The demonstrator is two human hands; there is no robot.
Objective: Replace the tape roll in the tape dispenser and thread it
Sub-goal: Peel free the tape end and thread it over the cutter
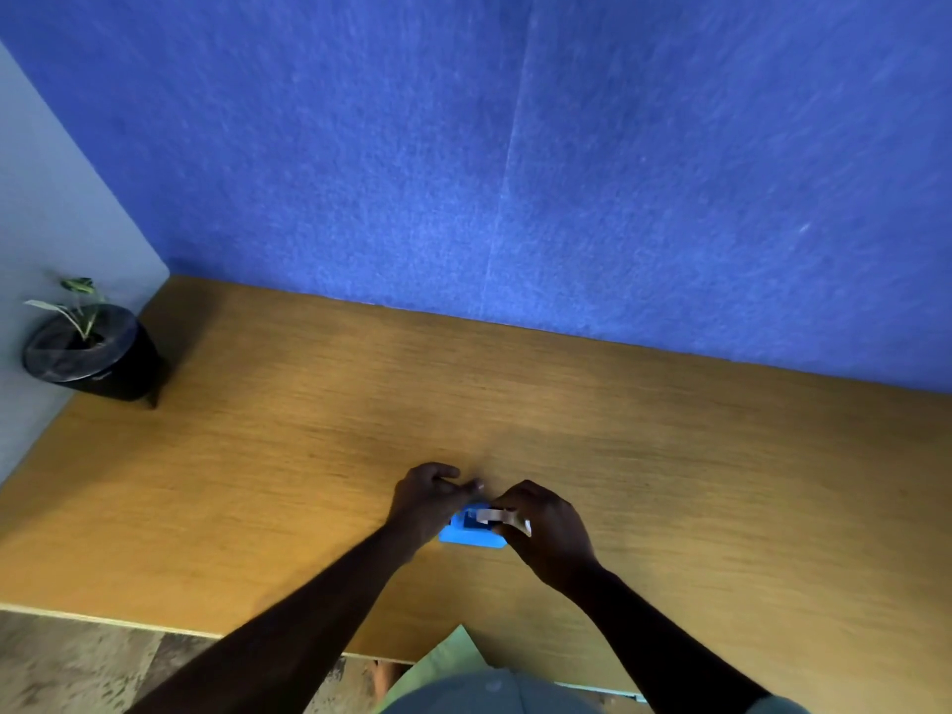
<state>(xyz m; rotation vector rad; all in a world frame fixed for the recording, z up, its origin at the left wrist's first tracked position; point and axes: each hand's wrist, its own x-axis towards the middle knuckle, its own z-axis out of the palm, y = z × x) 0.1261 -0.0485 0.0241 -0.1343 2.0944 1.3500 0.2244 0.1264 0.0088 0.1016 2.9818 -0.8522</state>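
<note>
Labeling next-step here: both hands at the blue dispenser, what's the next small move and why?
Probably lower the tape roll into the blue dispenser. The right hand pinches the roll right over the dispenser body, while the left hand steadies the dispenser on the table. Whether the roll is already seated is hidden by the fingers.

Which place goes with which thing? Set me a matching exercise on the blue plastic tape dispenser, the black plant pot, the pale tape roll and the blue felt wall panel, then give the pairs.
Things:
1. blue plastic tape dispenser
2. black plant pot
3. pale tape roll
4. blue felt wall panel

Places:
A. far left corner of the wooden desk
B. standing behind the desk
C. on the desk between both hands
D. at the right hand, over the dispenser

Pairs: 1-C, 2-A, 3-D, 4-B
</note>
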